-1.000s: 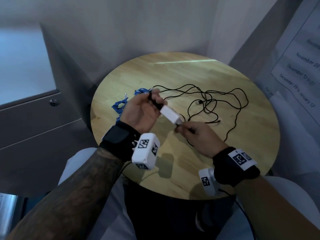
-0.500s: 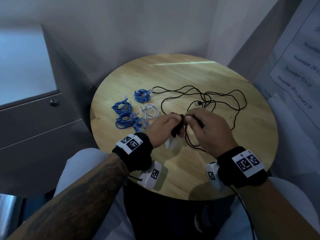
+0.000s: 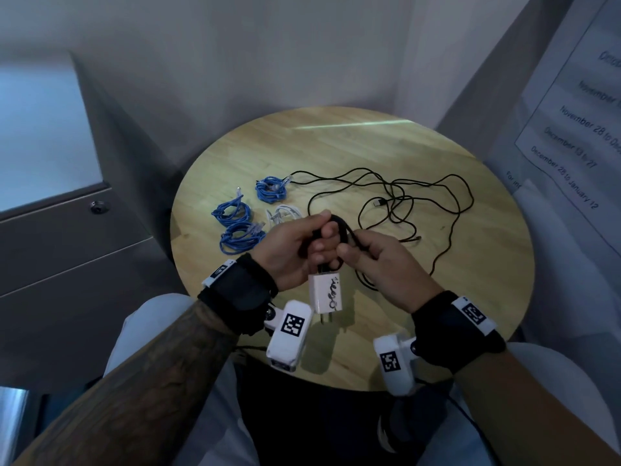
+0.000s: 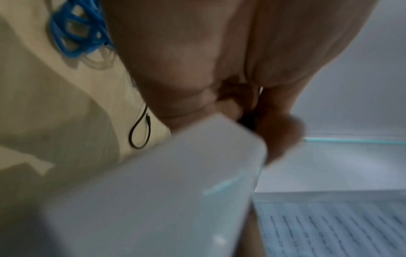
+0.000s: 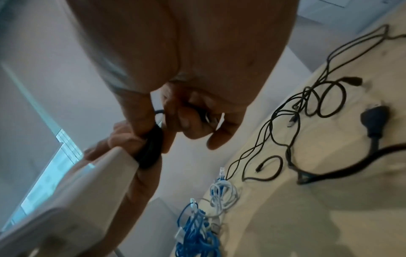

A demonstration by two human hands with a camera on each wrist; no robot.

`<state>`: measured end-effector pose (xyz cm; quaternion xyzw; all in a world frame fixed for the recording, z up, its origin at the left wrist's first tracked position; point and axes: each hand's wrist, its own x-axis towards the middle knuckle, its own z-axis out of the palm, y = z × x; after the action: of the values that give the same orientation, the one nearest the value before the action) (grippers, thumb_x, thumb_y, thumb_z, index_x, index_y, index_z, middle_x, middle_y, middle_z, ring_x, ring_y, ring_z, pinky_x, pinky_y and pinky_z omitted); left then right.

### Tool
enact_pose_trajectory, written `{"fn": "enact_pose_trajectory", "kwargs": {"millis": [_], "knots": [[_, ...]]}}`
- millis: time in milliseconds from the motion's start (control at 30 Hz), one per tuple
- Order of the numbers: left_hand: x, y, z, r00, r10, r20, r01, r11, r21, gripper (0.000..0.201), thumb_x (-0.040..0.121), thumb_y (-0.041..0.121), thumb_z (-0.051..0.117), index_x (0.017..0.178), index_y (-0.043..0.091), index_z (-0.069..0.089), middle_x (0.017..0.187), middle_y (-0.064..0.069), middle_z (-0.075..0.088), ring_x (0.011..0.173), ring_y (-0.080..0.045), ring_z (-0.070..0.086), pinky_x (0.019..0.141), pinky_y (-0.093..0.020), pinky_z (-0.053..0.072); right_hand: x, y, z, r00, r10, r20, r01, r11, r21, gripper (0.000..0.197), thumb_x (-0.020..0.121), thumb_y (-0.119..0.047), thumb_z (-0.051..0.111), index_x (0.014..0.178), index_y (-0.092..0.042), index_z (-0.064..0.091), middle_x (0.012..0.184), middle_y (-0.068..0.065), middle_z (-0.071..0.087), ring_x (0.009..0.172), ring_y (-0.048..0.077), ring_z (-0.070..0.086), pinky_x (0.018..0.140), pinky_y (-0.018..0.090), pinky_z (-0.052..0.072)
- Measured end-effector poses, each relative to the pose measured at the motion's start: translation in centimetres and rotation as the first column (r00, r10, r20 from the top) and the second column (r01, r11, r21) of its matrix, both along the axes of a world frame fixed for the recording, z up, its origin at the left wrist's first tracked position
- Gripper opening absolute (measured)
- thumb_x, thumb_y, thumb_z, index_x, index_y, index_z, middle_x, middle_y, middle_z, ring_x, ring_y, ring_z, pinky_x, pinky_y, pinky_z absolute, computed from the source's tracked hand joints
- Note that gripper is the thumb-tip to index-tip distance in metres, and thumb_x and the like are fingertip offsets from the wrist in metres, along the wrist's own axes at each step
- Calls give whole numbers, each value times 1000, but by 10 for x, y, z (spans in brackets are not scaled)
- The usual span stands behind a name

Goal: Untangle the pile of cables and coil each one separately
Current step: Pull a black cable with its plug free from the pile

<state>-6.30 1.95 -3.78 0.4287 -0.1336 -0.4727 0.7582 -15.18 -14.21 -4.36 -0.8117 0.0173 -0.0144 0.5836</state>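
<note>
Round wooden surface [image 3: 336, 142]: our left hand [image 3: 289, 250] and right hand [image 3: 383, 264] now grip the black cable [image 3: 339, 223] near its front edge, starting a new coil; the plug [image 3: 325, 292] hangs down.

The wall notice [image 3: 578, 119] carries dated lines: "November 28 to…", "December 13 to 27", "December 28 to January 12". A black scrawl marks the white charger [image 3: 327, 292], not legible.

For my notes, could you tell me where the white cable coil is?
Head view: white cable coil lies on the table, left of centre, between the blue coils and left hand.
</note>
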Motion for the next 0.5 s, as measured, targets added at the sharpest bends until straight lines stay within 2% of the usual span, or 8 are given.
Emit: {"fn": "enact_pose_trajectory", "kwargs": {"millis": [67, 100, 133, 167, 267, 367, 433, 500], "knots": [[1, 2, 1, 999, -20, 27, 20, 1000, -11, 33, 102, 29, 37, 78, 11, 52, 60, 1, 40, 52, -13, 43, 71, -33, 40, 0, -1, -2, 999, -24, 36, 26, 999, -38, 30, 96, -31, 64, 90, -2, 63, 74, 15, 56, 70, 22, 52, 71, 36, 44], [1, 2, 1, 999, -13, 44, 13, 1000, -12, 33, 102, 27, 37, 81, 9, 54, 62, -2, 44, 55, -16, 48, 73, -34, 42, 0, -1, -1, 999, -34, 40, 36, 999, -39, 34, 95, -36, 64, 91, -3, 63, 78, 20, 60, 72, 29, 56, 73, 42, 49], [2, 3, 1, 998, 4, 66, -4, 1000, -11, 33, 102, 25, 38, 83, 6, 57, 64, -5, 49, 59, -20, 53, 73, -34, 45, 1, -2, -1, 998, -42, 54, 44, 999, -32, 32, 95, -36, 63, 94, -3, 66, 84, 20, 67, 78, 36, 62, 78, 48, 52], [3, 3, 0, 994, 32, 107, -33, 999, 4, 33, 102, 24, 40, 84, 4, 59, 66, -8, 52, 64, -24, 56, 73, -34, 49, 0, -2, 0, 996, -53, 68, 55, 998, -25, 26, 97, -29, 62, 96, -4, 67, 87, 14, 72, 83, 34, 67, 81, 47, 53], [2, -1, -4, 964, 142, 225, -158, 986, 54, 30, 102, 23, 42, 89, 2, 59, 69, -9, 50, 69, -28, 57, 71, -33, 50, -2, 0, 1, 988, -90, 123, 92, 996, -15, 14, 100, -10, 58, 96, 0, 67, 80, -7, 73, 75, 5, 66, 70, 22, 51], [-9, -14, -10, 953, 265, 147, -274, 960, 50, 24, 104, 21, 41, 93, 4, 54, 66, -2, 38, 61, -18, 43, 61, -27, 43, -1, 5, -3, 986, -120, 115, 119, 993, 17, 15, 101, -9, 56, 94, 2, 64, 73, -15, 71, 67, -6, 63, 64, 8, 43], [-13, -21, -18, 915, 354, 195, -379, 919, 106, 23, 104, 19, 41, 89, 6, 51, 63, 1, 34, 57, -15, 36, 57, -24, 41, 1, 5, -8, 989, -116, 87, 118, 993, -13, 14, 102, -11, 54, 92, -5, 61, 64, -20, 62, 58, -6, 53, 57, 8, 38], [-13, -23, -22, 883, 380, 276, -429, 892, 146, 26, 105, 18, 41, 84, 9, 51, 60, 3, 33, 57, -14, 32, 55, -22, 36, 4, -1, -13, 986, -150, 72, 154, 986, -65, 13, 104, -16, 51, 94, -12, 59, 70, -13, 58, 62, 3, 49, 59, 20, 39]]}}
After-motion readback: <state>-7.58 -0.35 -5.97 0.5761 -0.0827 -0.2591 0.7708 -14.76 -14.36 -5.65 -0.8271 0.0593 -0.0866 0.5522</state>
